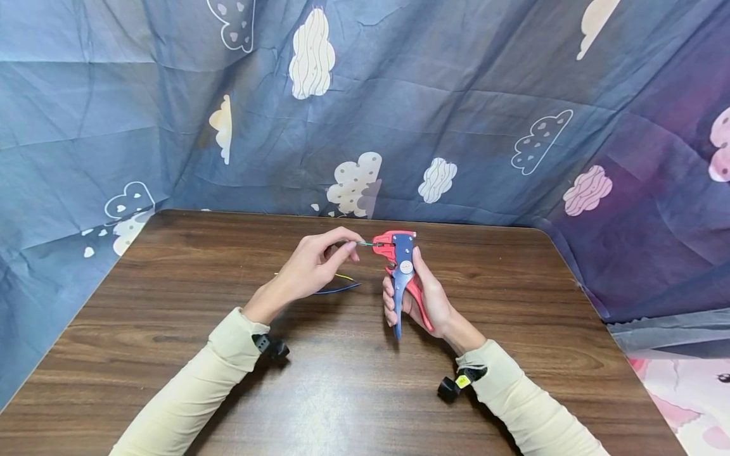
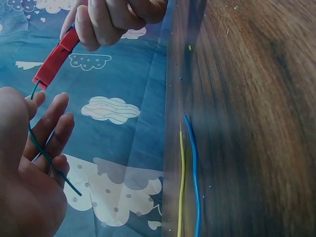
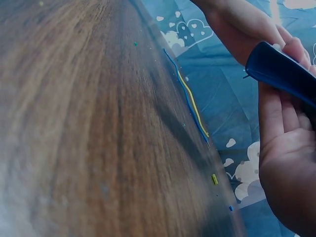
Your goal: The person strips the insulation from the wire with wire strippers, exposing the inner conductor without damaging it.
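Above a wooden worktop (image 1: 513, 316), a person's left hand (image 1: 310, 263) pinches a green wire (image 2: 45, 152), its end in the mouth of a red-and-blue stripper (image 1: 403, 276) grasped by the right hand (image 1: 433, 301). A yellow wire (image 2: 181, 182) and a blue wire (image 2: 194, 168) lie side by side below.

Green wire (image 2: 48, 157) between jaws of red-blue stripper (image 1: 404, 259)
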`<move>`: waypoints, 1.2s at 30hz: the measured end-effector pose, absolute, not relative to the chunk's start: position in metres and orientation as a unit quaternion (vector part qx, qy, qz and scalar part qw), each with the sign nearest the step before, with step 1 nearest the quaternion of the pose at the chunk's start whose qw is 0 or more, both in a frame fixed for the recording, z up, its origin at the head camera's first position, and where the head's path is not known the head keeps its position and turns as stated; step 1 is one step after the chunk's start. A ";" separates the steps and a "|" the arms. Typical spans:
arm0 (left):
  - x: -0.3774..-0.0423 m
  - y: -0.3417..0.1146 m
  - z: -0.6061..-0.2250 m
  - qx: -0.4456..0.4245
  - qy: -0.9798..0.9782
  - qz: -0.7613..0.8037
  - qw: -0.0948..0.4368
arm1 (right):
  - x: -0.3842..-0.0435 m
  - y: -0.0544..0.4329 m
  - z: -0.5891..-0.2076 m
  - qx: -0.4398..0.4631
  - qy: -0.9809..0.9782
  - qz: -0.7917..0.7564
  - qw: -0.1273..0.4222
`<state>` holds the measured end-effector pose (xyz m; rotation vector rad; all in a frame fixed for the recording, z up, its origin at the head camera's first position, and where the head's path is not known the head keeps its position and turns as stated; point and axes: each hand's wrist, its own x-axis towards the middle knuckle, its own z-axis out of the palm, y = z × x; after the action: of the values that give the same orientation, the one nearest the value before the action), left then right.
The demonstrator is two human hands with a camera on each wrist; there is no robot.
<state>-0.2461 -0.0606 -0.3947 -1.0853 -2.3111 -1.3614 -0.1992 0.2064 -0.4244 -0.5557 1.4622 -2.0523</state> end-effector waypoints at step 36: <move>-0.244 -0.058 -0.396 -0.381 -0.787 -0.470 0.119 | -0.195 0.200 -0.425 -0.195 0.610 -0.744 0.190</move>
<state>-0.2438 -0.0582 -0.3961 -1.1131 -2.3015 -1.3747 -0.1951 0.2000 -0.4245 -0.5488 1.7139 -2.0917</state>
